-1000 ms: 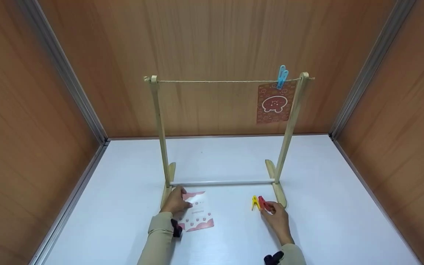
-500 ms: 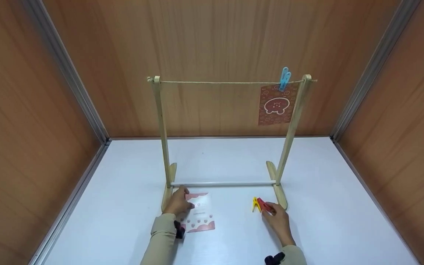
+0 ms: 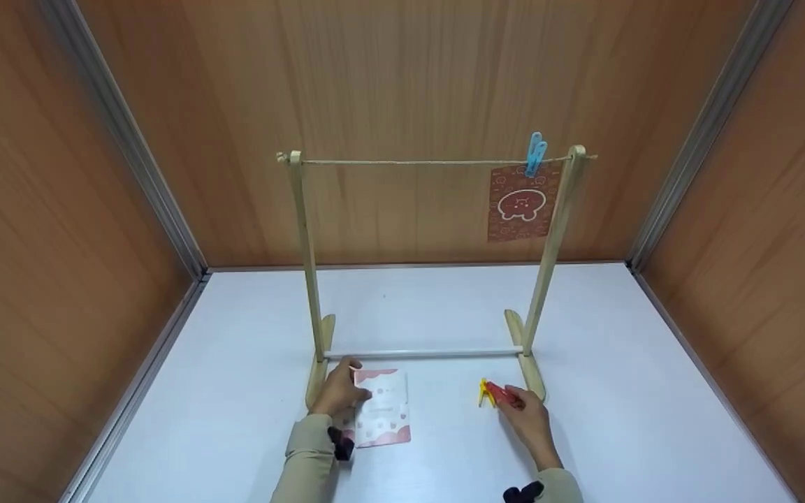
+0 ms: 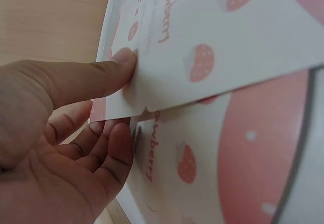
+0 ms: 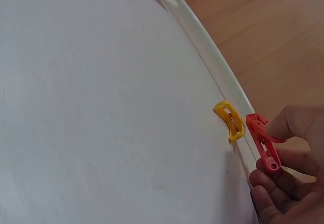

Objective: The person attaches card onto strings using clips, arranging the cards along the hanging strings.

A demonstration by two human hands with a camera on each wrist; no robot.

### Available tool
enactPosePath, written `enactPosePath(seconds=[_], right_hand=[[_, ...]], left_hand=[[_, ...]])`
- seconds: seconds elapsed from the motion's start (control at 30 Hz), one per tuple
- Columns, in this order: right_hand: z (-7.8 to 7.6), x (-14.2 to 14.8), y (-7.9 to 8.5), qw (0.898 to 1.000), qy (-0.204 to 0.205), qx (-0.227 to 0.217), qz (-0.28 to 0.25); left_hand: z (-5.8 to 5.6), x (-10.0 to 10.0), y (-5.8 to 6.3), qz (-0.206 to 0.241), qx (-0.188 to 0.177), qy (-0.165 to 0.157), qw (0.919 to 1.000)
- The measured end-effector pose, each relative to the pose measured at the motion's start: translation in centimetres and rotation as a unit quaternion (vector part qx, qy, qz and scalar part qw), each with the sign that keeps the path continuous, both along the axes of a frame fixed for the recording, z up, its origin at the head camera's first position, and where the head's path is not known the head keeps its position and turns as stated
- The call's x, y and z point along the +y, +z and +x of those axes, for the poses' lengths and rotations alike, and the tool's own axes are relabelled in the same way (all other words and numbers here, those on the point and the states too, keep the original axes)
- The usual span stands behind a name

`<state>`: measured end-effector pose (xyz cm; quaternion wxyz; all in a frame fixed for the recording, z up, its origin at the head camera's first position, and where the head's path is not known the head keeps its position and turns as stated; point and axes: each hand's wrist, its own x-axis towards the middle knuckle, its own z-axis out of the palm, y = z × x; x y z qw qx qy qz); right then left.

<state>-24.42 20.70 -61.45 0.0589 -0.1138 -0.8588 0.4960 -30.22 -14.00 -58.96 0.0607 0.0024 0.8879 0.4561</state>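
Observation:
My left hand (image 3: 338, 392) pinches the left edge of a white and pink strawberry-print card (image 3: 383, 412). In the left wrist view its thumb lies on the upper card (image 4: 172, 67), with fingers curled below. A matching lower card (image 4: 263, 148) lies beneath, partly covered. My right hand (image 3: 530, 419) pinches a red clothespin (image 5: 259, 133) between thumb and fingers, just above the table. Right beside it stands a yellow clothespin (image 5: 238, 127), apart from the fingers.
Behind both hands stands a wooden frame (image 3: 553, 265) with a string (image 3: 402, 163) across its top. A blue clothespin (image 3: 535, 154) holds a reddish-brown bear card (image 3: 514, 227) on the string's right end. A white rod (image 3: 423, 354) joins the feet. Wood-grain panels (image 3: 402, 77) enclose the white table (image 3: 423, 475).
The upper strawberry card has slid slightly right, showing the lower card at its left. The red clothespin has tilted flatter in my right hand. The yellow clothespin stays in place.

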Motion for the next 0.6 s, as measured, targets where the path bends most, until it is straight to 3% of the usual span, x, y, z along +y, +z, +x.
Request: enactPosePath(seconds=[0.33, 0.6], right_hand=[[-0.03, 0.01, 0.16, 0.998, -0.035, -0.032, -0.044], [-0.42, -0.14, 0.34, 0.994, -0.044, -0.013, -0.1]], left_hand=[[0.24, -0.4, 0.35, 0.051, -0.019, 0.012, 0.9985], [0.39, -0.59, 0.4, 0.101, -0.029, 0.036, 0.9938]])
